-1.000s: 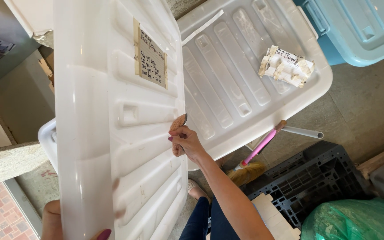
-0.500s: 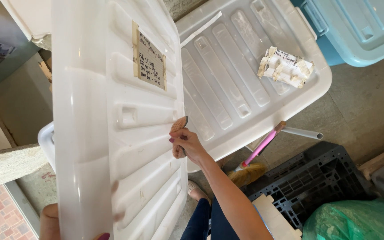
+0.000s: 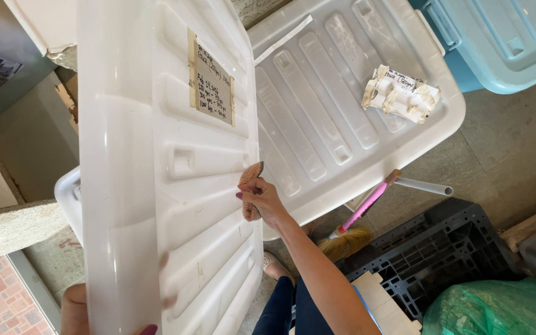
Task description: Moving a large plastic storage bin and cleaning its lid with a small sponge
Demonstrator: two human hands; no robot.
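1. Nearest to me, at the bottom edge of the view, my left hand (image 3: 147, 329) shows only as a painted fingertip and a bit of forearm behind the lower end of the white plastic lid (image 3: 156, 174). It seems to support the lid from underneath, but I cannot tell how the fingers are set.
2. The white plastic lid stands tilted on end in front of me, running from the bottom of the view to the top, ribbed side toward the camera.
3. My right hand (image 3: 259, 198) is at the lid's right edge, about halfway up. The fingers are clenched around a tan scrubbing pad (image 3: 250, 180), which is pressed against that edge.
4. Higher on the same lid, a taped paper label (image 3: 211, 77) sits near the top.
5. Beyond my right hand, a second white lid (image 3: 342, 111) lies flat, with a crumpled, peeled label (image 3: 401, 94) and a loose strip of tape (image 3: 283, 40) on it.
6. Below that lid's edge, a pink-handled broom (image 3: 361, 211) lies on the concrete floor (image 3: 510, 149), beside a black plastic crate (image 3: 442, 260) and a green plastic bag (image 3: 497, 310).
7. Farthest off, in the upper right corner, sits a light blue storage bin (image 3: 504, 37).
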